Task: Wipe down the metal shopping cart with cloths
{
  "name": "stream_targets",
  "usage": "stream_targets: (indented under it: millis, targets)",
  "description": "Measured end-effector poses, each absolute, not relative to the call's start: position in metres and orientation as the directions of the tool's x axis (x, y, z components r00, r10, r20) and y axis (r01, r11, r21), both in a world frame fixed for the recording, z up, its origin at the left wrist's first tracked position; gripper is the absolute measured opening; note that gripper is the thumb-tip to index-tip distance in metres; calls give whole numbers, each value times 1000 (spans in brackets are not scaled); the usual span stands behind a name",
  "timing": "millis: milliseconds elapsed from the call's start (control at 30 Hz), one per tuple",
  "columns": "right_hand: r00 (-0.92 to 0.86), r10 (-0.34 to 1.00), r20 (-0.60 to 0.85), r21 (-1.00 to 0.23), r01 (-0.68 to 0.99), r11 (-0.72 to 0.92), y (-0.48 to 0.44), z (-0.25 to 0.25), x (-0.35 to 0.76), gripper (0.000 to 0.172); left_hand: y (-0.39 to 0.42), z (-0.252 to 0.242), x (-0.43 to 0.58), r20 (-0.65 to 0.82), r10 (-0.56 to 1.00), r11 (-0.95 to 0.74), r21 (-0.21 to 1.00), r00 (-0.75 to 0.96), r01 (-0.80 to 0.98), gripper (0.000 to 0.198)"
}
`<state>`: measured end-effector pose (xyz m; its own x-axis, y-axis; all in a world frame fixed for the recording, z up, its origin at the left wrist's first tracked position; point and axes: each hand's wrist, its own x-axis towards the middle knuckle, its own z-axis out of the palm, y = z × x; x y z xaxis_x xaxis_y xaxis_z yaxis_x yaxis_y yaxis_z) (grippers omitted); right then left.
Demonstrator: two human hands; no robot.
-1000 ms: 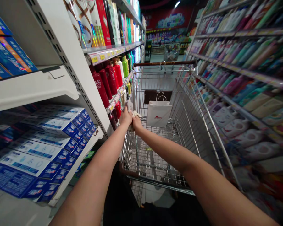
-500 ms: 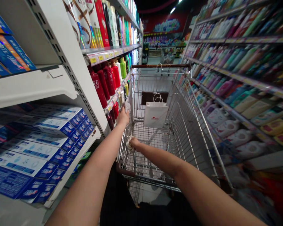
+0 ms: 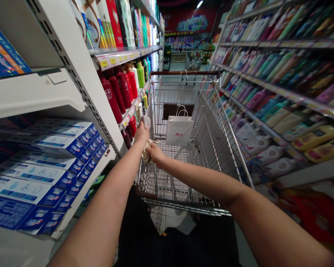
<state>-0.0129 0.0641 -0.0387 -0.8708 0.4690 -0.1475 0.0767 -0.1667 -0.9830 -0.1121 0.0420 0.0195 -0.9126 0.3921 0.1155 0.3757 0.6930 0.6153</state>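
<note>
Crumpled pale cloth (image 3: 146,156) sits under the right hand (image 3: 155,152), just inside the left wire wall of the shopping cart (image 3: 217,155), and the left hand (image 3: 141,132) grips a grey cloth (image 3: 145,121) at the top of that wall. The hands are near but apart. A cloth could drop through the wire if a grip loosens. Red bottles (image 3: 108,97) stand close on the left shelf, so a wide elbow could knock them. A white paper bag (image 3: 179,130) is at the cart's far end.

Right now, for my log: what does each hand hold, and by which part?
Left hand: bunched grey cloth, gripped low, its top above the fingers. Right hand: crumpled pale cloth, held at its upper end.
</note>
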Motion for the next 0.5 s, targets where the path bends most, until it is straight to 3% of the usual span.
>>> stream_targets:
  millis: [167, 367, 500]
  targets:
    - [-848, 525, -73, -988, 131, 75, 47, -81, 3, 7, 42, 21, -112, 105, 385, 706, 606, -917, 366, 54]
    - [-843, 400, -359, -928, 369, -55, 43, -126, 27, 16, 41, 16, -116, 116, 391, 687, 624, -913, 373, 56]
    - [-820, 394, -415, -907, 405, -113, 43, -136, 36, 21, 40, 16, -116, 105, 384, 687, 631, -917, 360, 54]
